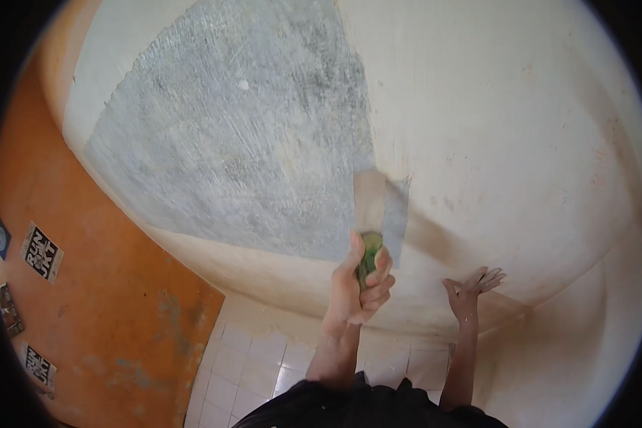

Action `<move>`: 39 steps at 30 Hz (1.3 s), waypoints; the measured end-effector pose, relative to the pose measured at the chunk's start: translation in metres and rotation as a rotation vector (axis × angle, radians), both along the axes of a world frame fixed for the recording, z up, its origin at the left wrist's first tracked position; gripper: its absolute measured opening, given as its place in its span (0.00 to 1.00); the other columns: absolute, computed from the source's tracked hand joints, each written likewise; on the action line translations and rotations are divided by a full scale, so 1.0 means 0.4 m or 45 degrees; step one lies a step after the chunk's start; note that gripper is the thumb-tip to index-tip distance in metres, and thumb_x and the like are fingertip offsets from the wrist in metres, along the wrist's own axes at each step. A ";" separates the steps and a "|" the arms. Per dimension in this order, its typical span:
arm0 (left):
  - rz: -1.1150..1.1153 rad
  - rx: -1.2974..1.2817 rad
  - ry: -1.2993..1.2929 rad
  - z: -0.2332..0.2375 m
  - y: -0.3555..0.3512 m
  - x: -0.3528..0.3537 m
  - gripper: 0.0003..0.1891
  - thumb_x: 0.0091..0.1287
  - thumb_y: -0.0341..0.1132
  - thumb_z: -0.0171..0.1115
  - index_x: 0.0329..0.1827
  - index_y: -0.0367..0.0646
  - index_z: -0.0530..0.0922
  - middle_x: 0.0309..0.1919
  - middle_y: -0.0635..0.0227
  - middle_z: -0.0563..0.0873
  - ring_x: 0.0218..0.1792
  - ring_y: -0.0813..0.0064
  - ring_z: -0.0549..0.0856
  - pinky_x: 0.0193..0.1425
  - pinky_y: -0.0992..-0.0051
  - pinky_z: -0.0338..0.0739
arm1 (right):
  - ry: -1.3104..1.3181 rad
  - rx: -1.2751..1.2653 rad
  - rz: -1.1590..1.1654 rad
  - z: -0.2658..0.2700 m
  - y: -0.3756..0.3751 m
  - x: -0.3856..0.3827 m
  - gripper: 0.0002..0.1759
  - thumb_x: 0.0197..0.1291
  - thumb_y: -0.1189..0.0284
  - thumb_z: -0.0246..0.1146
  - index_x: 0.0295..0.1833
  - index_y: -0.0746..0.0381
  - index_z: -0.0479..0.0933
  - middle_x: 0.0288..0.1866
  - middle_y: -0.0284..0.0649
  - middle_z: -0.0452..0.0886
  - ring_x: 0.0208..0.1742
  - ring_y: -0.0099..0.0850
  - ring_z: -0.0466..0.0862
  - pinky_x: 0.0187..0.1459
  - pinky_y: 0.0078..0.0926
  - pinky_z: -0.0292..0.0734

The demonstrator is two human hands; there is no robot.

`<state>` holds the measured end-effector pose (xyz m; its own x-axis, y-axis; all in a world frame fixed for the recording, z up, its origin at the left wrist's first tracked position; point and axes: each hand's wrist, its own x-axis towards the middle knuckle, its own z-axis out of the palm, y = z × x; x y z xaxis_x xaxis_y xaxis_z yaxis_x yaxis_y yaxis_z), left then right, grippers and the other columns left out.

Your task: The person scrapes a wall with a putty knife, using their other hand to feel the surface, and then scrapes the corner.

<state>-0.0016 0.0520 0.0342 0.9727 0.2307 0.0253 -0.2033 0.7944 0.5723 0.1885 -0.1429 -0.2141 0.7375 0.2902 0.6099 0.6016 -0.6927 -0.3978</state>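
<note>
My left hand [362, 282] is closed around the green handle of a wide scraper [369, 203], thumb along its left side and fingers curled round the right. Motion blurs the scraper's broad pale blade, which points up over the lower right corner of a rough grey patch [242, 121] on the off-white wall [478, 128]. To the right, my right hand [472, 289] is open, fingers spread, lying against the lower wall; pale dust marks the fingers.
An orange wall [114, 285] with several stickers, among them a black-and-white one [41, 252], meets the off-white wall at the left. Pale square tiles [250, 357] lie below. Another off-white surface [571, 335] borders the lower right.
</note>
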 end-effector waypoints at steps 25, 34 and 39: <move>-0.032 -0.139 -0.081 -0.019 -0.008 0.003 0.29 0.72 0.62 0.36 0.31 0.43 0.68 0.16 0.78 0.61 0.10 0.90 0.52 0.08 0.88 0.42 | -0.143 0.008 0.085 0.014 -0.009 0.004 0.64 0.58 0.44 0.60 0.73 0.62 0.17 0.69 0.70 0.11 0.68 0.65 0.08 0.61 0.69 0.09; -0.175 -0.288 -0.215 -0.036 0.011 -0.003 0.29 0.72 0.61 0.37 0.34 0.41 0.69 0.17 0.76 0.62 0.10 0.89 0.53 0.08 0.86 0.42 | -0.077 -0.002 0.093 0.011 -0.012 0.005 0.64 0.58 0.42 0.59 0.73 0.60 0.17 0.69 0.69 0.10 0.68 0.65 0.08 0.61 0.69 0.09; -0.211 -0.306 -0.251 -0.052 0.007 -0.003 0.29 0.73 0.61 0.37 0.34 0.41 0.69 0.18 0.75 0.63 0.10 0.88 0.55 0.08 0.85 0.44 | -0.086 -0.041 0.066 0.010 -0.011 -0.004 0.64 0.58 0.43 0.60 0.73 0.65 0.20 0.68 0.71 0.09 0.68 0.68 0.09 0.61 0.71 0.11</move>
